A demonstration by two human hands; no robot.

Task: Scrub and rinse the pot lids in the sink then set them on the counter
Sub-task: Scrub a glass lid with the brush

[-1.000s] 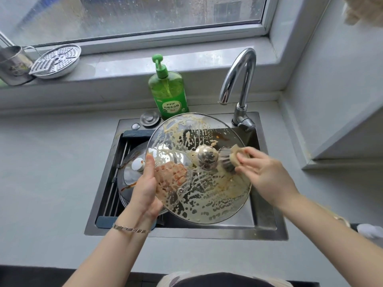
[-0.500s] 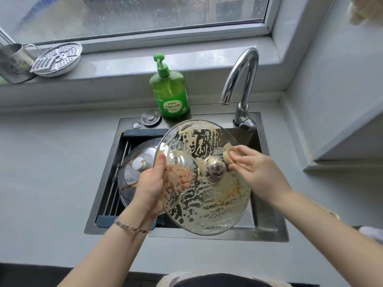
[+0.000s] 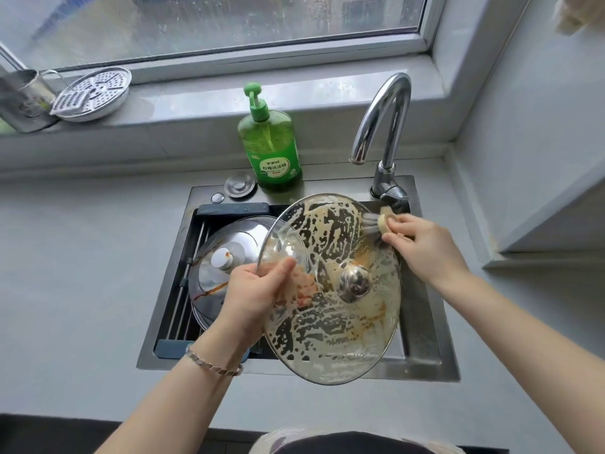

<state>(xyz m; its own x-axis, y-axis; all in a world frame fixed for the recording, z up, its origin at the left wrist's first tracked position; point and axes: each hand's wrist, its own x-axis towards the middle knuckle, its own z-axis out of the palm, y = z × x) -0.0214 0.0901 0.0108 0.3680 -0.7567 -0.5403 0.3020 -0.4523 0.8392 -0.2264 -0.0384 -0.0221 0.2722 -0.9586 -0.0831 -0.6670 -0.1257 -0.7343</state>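
A round glass lid point(image 3: 330, 326) with a metal knob, streaked with yellowish suds, is held tilted above the sink point(image 3: 422, 365). My left hand point(image 3: 252, 299) grips its left rim, thumb on top and fingers showing through the glass. My right hand point(image 3: 422, 247) pinches a scrubbing brush point(image 3: 376, 224) whose bristles touch the lid's upper right edge. Below and to the left, a steel lid point(image 3: 226, 273) with a pale knob and reddish stains lies in the basin, partly hidden by the glass lid and my left hand.
A green soap bottle point(image 3: 270, 149) stands behind the sink beside the chrome tap point(image 3: 383, 132). On the window sill at far left sit a perforated steamer plate point(image 3: 93, 93) and a metal cup point(image 3: 23, 99). Grey counter point(image 3: 72, 273) flanks the sink on both sides.
The glass lid has tipped lower toward the sink's front edge. My right hand has swept the brush from beside the knob out to the lid's upper right rim.
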